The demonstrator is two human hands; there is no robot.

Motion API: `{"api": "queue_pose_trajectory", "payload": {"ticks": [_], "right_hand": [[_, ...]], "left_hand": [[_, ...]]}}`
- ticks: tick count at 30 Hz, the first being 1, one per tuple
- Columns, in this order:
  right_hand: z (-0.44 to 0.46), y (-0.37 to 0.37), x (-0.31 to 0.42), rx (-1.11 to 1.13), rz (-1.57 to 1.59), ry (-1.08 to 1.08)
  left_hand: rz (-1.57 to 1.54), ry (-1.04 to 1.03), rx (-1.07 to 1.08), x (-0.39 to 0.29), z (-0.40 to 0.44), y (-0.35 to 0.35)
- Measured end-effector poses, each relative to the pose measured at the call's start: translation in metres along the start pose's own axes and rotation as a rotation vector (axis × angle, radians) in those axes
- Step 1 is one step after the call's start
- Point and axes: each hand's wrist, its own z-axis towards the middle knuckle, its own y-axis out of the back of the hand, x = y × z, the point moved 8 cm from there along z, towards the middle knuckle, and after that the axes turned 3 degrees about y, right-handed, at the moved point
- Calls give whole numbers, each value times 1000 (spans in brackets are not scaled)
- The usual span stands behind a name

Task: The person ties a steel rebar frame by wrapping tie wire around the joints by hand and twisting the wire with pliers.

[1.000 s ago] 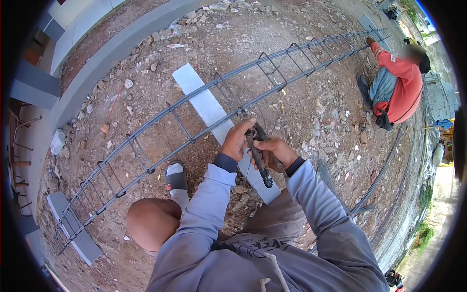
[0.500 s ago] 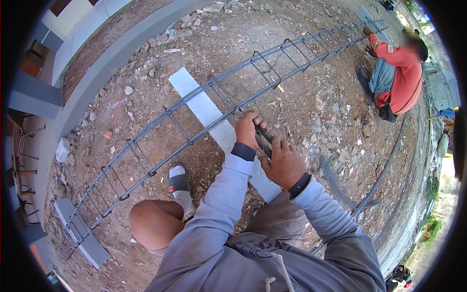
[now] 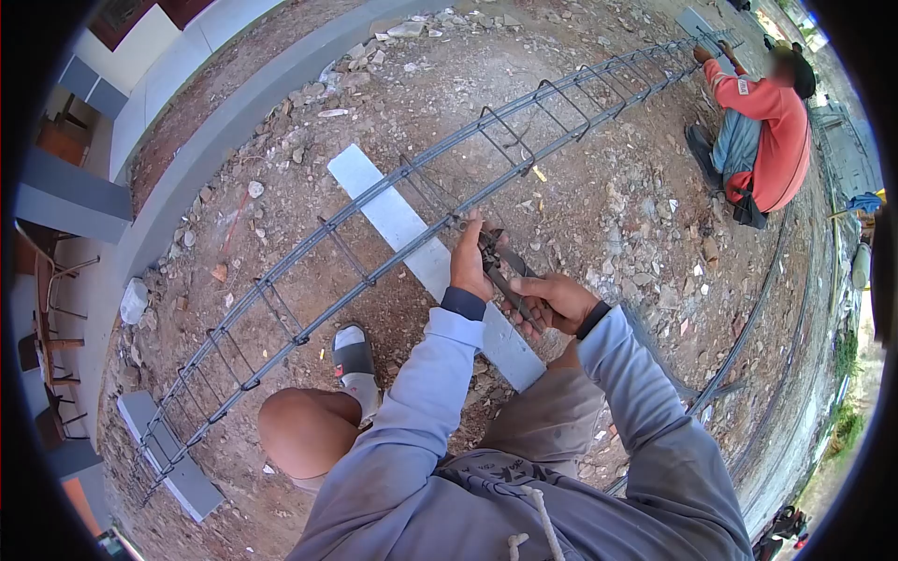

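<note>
Metal rebar cage (image 3: 369,280), smooth board (image 3: 432,271), rough stony ground (image 3: 599,215), matt cloth sleeves (image 3: 416,374)

The rebar cage (image 3: 374,277) lies across a board (image 3: 421,257), left of the crouching person (image 3: 769,131).

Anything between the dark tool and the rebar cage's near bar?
Yes, partly: the raised fingers of the left hand stand between the tool and the near bar. No debris visibly blocks that short gap.
</note>
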Motion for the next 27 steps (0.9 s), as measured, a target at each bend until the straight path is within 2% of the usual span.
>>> {"api": "queue_pose_trajectory", "payload": {"ticks": [1, 2, 4, 5, 8, 11, 15, 16, 19, 22, 25, 27], "right_hand": [[0, -6, -6, 76, 202, 10], [2, -8, -11, 107, 274, 11], [-3, -7, -8, 31, 226, -4], [-6, -5, -6, -11, 203, -10], [-15, 17, 5, -265, 17, 147], [-36, 40, 12, -635, -143, 469], [-75, 9, 25, -868, -819, 678], [-73, 4, 15, -872, -895, 689], [-66, -6, 13, -868, -1076, 661], [-58, -29, 25, -1013, -1411, 517], [-26, 1, 19, -860, -1148, 176], [-15, 10, 17, -817, -1155, 176]], "left_hand": [[-81, 39, 81, 5, -2, -6], [-164, 76, 161, 11, -5, -12], [-251, 95, 288, 12, -7, -19], [-260, 95, 286, 11, -6, -18], [-270, 90, 272, 10, -8, -22], [-276, 48, 220, 12, -3, -22], [-275, 63, 143, 14, -1, -22], [-274, 71, 130, 14, -1, -23], [-170, 58, 46, 13, -2, -20], [-137, 51, -84, 19, 6, -16], [-76, 62, -162, 22, 11, -11], [-52, 75, -232, 24, 13, -7]]}}
